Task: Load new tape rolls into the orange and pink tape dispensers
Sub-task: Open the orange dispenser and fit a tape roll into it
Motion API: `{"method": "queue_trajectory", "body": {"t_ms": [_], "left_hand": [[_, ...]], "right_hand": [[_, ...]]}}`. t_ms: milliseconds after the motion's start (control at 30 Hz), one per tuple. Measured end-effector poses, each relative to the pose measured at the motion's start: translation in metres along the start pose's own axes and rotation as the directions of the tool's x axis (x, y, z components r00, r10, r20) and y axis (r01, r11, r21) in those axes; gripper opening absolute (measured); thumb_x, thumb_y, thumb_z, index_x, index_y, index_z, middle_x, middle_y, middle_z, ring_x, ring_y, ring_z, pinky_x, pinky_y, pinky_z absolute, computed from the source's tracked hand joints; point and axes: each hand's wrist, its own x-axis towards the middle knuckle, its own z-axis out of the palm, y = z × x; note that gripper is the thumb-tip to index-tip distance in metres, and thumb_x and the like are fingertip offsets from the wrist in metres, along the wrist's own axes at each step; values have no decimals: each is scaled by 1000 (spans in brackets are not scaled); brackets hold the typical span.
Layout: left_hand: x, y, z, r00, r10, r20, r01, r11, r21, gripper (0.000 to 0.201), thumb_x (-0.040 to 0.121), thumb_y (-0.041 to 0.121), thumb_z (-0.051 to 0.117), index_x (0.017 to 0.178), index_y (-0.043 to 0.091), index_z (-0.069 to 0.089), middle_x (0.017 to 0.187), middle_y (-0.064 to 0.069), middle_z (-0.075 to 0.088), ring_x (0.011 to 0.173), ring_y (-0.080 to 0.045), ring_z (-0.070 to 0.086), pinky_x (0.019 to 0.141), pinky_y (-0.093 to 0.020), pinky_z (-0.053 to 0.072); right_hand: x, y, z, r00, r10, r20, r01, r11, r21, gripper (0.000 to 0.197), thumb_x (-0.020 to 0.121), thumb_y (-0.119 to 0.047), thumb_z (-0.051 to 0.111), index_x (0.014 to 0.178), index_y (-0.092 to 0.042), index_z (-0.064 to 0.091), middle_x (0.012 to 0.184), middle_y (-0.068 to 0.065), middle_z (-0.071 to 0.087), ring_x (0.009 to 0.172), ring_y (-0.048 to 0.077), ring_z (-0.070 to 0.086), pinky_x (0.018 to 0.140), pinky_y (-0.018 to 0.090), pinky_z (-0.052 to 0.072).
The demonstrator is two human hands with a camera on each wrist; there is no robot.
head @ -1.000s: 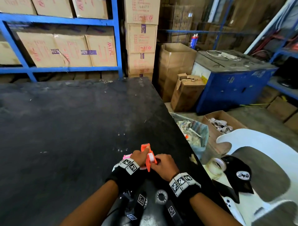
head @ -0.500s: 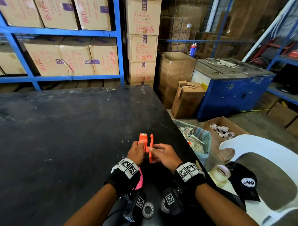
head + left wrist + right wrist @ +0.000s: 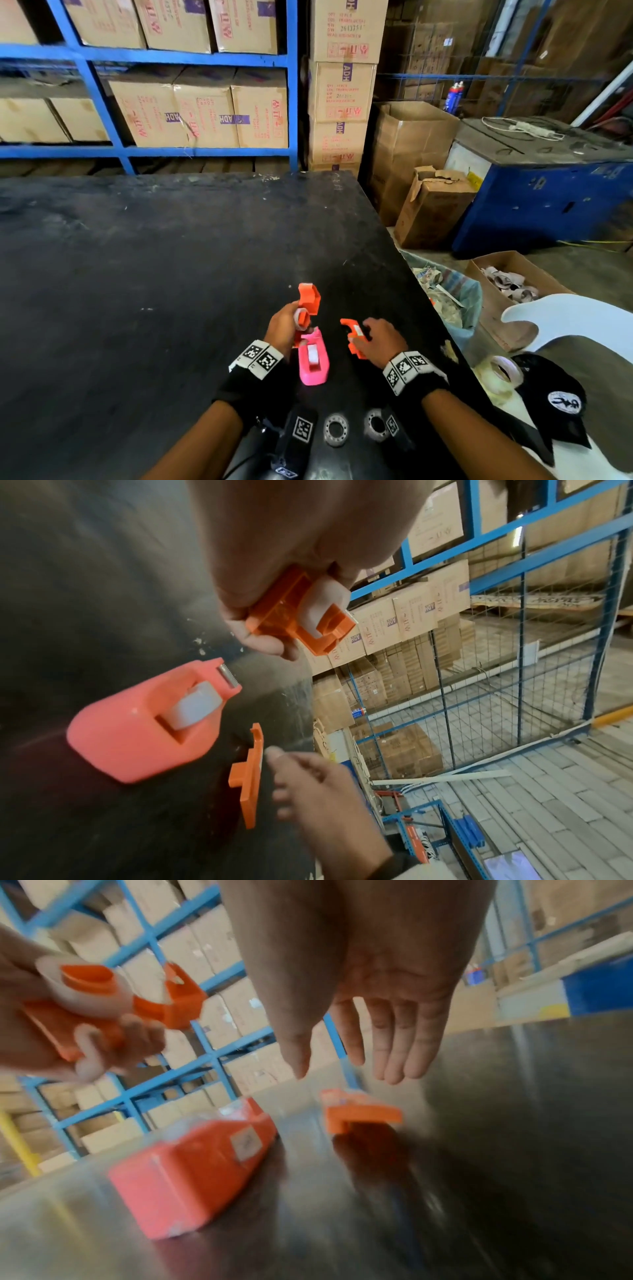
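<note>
Warehouse setting: blue steel shelving (image 3: 102, 99) loaded with brown cartons ran along the far side, behind a broad black worktable (image 3: 137, 274).

Left to right on the near table. Left hand (image 3: 282, 325) was curled round the open orange plastic tape dispenser body (image 3: 308, 303), held clear of the table; a whitish tape roll (image 3: 322, 599) sat on its hub with the side exposed. Just right of that hand, the pink plastic tape dispenser (image 3: 313, 359) lay flat on the table, closed, with a white roll showing through its top slot. Further right, a flat orange plastic side cover (image 3: 354, 337) lay on the table. Right hand (image 3: 375, 341) hovered over it, fingers straight and spread, gripping nothing; whether the fingertips touched the cover I could not tell.

Handling, as judged: both dispenser and cover looked light, stiff and smooth, likely to skid on the tabletop. The thin cover would be best pinched by its long edges, then lined up squarely over the hub before pressing. The serrated cutter at the nose is worth avoiding.

Surroundings: two small empty tape cores (image 3: 337, 430) near the table's front edge. Off the right edge, a bag of scrap (image 3: 448, 294), a white plastic chair (image 3: 565, 325) carrying a clear tape roll (image 3: 503, 371) and a black cap (image 3: 555, 404). Nothing stood between the cover and the held body.
</note>
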Motion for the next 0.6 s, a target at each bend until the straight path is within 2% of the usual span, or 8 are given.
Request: {"method": "queue_trajectory", "body": {"t_ms": [67,133,167,267,333,467,533,600], "left_hand": [[-3,-4,2,999,-21,25,22,999,-31,23,84,22,52,64,14,61,60,-6,48,51,-17,47,39,-17,38],[-7,-11,10,996,-32,87,38,998,-58,17,75,25,60,62,17,65,60,-3,50,57,-16,45,50,-24,37],[-9,-16,17,991,-20,133,30,997,-71,14,75,24,59,65,18,67,62,-3,52,59,-15,46,54,-26,38],[-16,-32,42,971,17,237,-2,998,-63,23,91,9,43,97,13,65,74,-5,64,56,-8,61,52,-17,48],[-23,-41,58,963,-2,271,10,1000,-28,26,94,7,39,110,11,59,82,-9,65,62,-11,63,56,-21,49],[-33,-55,79,941,-52,336,37,998,51,31,93,7,44,122,6,55,101,-17,64,87,-25,61,74,-32,48],[-35,-59,85,935,-48,353,18,996,88,33,93,8,45,125,4,54,110,-21,61,97,-29,57,85,-38,46],[-34,-61,86,939,-36,343,0,995,103,33,93,9,45,124,3,54,109,-20,61,96,-28,57,83,-38,46]], "right_hand": [[-13,-13,-13,998,-48,-35,56,953,297,28,80,-31,68,97,-10,65,86,10,66,74,24,65,74,40,53],[-31,-23,-27,983,-161,84,80,798,597,15,84,-21,66,93,-9,66,76,7,65,59,15,60,62,34,52],[-41,-25,-33,963,-226,145,77,751,656,12,85,-17,64,95,-10,65,75,5,66,59,13,59,58,27,50],[-63,-18,-39,948,-283,146,101,702,705,21,83,-13,66,104,-12,63,74,5,67,62,13,62,58,21,50],[-70,-4,-39,966,-238,97,99,693,714,22,79,-9,70,99,-14,63,76,11,65,66,18,62,58,20,52],[-83,26,-41,989,-136,52,44,623,781,24,75,-5,74,96,-7,63,90,19,66,79,21,64,68,26,56],[-90,33,-44,997,-75,19,27,568,823,20,75,-1,72,93,-4,62,84,18,65,71,20,66,64,23,58],[-93,40,-47,999,-14,-33,35,546,837,13,77,1,69,85,-8,62,76,16,65,62,21,66,58,23,57]]}}
